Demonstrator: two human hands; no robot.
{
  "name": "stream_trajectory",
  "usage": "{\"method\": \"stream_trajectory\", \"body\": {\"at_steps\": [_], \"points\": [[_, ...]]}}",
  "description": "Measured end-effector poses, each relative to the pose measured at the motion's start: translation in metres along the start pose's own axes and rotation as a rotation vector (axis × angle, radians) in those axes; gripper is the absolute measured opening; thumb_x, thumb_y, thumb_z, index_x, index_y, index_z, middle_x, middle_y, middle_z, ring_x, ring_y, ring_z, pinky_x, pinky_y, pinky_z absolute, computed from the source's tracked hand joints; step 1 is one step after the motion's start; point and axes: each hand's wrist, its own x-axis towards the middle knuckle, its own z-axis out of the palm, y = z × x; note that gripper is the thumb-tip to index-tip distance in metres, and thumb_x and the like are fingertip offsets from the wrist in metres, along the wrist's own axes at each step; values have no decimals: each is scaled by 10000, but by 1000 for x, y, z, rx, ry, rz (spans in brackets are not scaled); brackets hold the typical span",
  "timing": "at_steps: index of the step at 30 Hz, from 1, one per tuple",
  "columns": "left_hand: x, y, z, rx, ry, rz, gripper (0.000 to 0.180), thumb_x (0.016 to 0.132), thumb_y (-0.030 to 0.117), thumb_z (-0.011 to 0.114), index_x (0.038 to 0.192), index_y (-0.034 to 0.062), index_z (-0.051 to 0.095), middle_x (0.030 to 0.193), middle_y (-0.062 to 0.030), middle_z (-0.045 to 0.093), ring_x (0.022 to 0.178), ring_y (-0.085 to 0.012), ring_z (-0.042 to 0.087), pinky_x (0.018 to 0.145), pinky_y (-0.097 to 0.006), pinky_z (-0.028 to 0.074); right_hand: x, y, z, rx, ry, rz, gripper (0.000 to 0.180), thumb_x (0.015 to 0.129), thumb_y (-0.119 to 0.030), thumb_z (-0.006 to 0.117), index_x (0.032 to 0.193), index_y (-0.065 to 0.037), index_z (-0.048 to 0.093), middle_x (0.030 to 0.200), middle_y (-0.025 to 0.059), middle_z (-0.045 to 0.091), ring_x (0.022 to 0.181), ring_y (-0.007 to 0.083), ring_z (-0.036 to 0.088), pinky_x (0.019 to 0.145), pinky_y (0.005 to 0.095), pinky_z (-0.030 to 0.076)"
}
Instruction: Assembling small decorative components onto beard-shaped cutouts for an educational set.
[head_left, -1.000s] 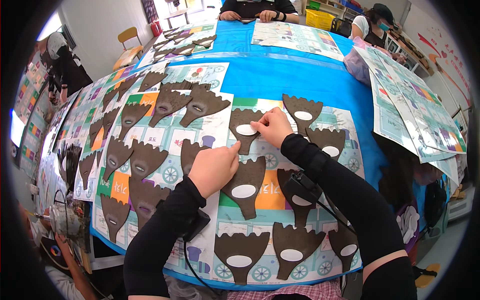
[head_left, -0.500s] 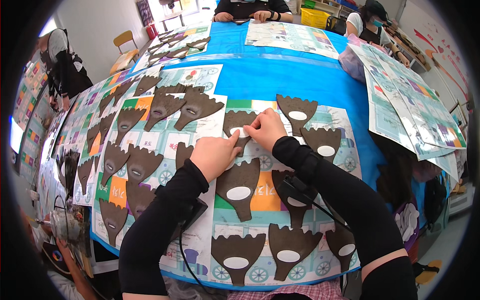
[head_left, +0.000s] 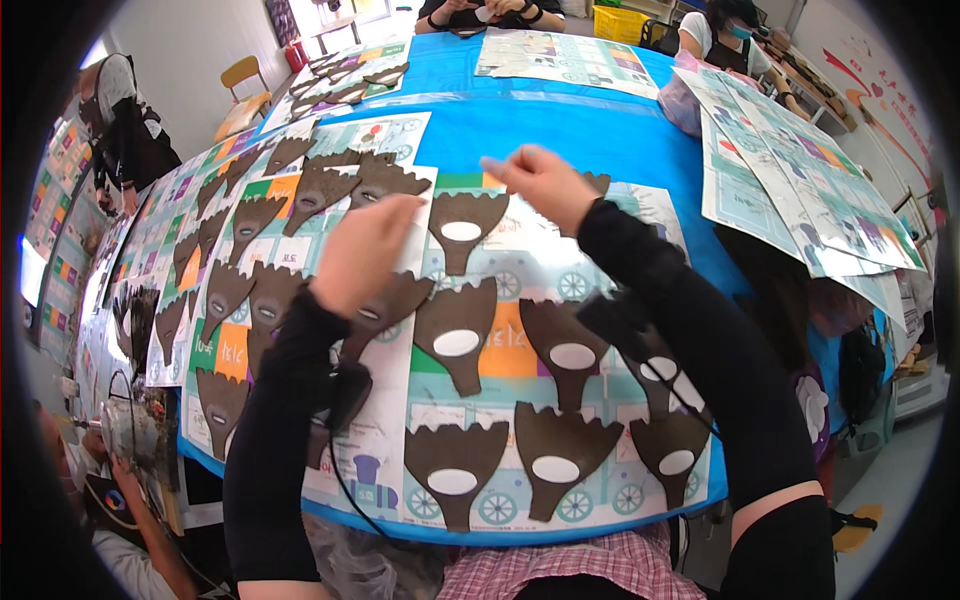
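Rows of dark brown, fan-shaped flat pieces with scalloped top edges lie on printed sheets in front of me. The piece between my hands, a brown fan-shaped piece point(head_left: 456, 258), carries a white oval patch point(head_left: 461, 231) at its middle. My left hand point(head_left: 368, 255) hovers left of it, over the neighbouring sheet, its fingers smeared by motion. To the upper right, my right hand point(head_left: 548, 188) is raised and partly covers another brown piece. Its fingertips are blurred, so whatever they may hold does not show. Nearer me, several brown pieces point(head_left: 458, 375) bear the same white ovals.
On the left sheets lie brown pieces point(head_left: 228, 395) with small slit-like marks. Printed sheets point(head_left: 770, 160) stack at the right; a purple container of white ovals point(head_left: 812, 405) sits below them. Co-workers stand or sit around the blue-covered table point(head_left: 560, 120).
Both hands have come off the brown piece and drawn apart, left hand to the left, right hand up. The white oval now shows uncovered. My view has shifted slightly.
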Motion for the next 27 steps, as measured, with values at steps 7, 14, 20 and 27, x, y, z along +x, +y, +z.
{"method": "stream_trajectory", "body": {"at_steps": [7, 14, 20, 27], "points": [[-122, 56, -87, -1002, 6, -760, 410, 1028, 387, 346, 754, 112, 478, 628, 23, 441, 444, -38, 333, 413, -192, 265, -130, -76, -90, 264, -109, -14, 268, 951, -297, 585, 934, -29, 577, 835, -3, 590, 732, 52, 538, 664, 190, 437], [-298, 90, -93, -1826, 307, -994, 438, 1020, 455, 319, 727, 134, 373, 558, 34, 321, 368, -66, 298, 367, -214, 233, -248, -61, -18, 423, -374, 249, 188, 962, -183, 559, 1064, -26, 576, 979, 34, 629, 867, 83, 583, 798, 245, 478], [-343, 109, -83, -1606, 421, -994, 276, 1026, 346, 390, 892, 119, 472, 587, 33, 352, 392, -45, 323, 381, -203, 240, -260, -64, 108, 695, -678, 257, 490, 966, -178, 552, 1370, 19, 355, 1336, 128, 471, 1275, 203, 451, 1013, 308, 408], [-364, 111, -88, -1113, 507, -1041, 374, 985, 274, 518, 1236, -3, 489, 919, -56, 616, 428, -11, 372, 396, -188, 272, -260, -91, 145, 578, -656, 412, 535, 954, -197, 569, 1378, 26, 331, 1434, 139, 378, 1275, 197, 441, 1018, 316, 389]]}}
